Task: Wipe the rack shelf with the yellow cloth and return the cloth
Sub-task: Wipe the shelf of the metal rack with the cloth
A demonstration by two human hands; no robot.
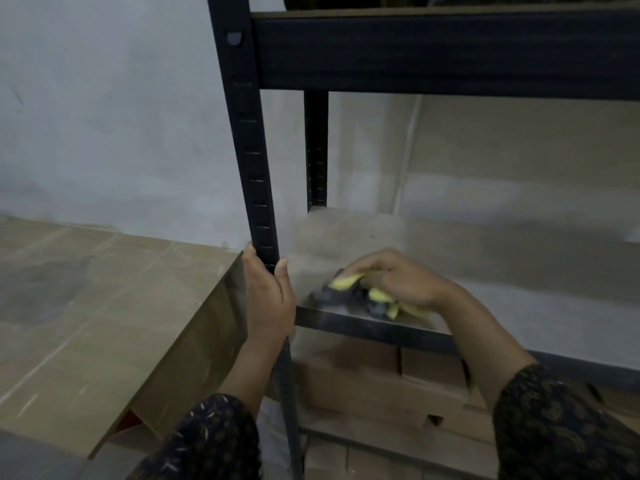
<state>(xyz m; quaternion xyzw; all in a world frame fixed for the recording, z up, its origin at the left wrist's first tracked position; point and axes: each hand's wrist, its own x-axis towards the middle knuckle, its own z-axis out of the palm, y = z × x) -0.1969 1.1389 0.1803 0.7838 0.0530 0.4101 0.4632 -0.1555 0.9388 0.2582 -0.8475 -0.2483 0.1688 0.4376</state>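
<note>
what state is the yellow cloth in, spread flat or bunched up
Bunched up: the yellow-and-dark cloth sits in crumpled folds under the right hand on the grey rack shelf.

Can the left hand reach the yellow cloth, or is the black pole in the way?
Probably yes. The left hand grips the black post at the front corner of the shelf, and the yellow cloth lies close by under the right hand. It would need to let go and come round the post.

Yellow, seemingly grey-stained cloth (372, 296); black rack (433, 50)
</note>
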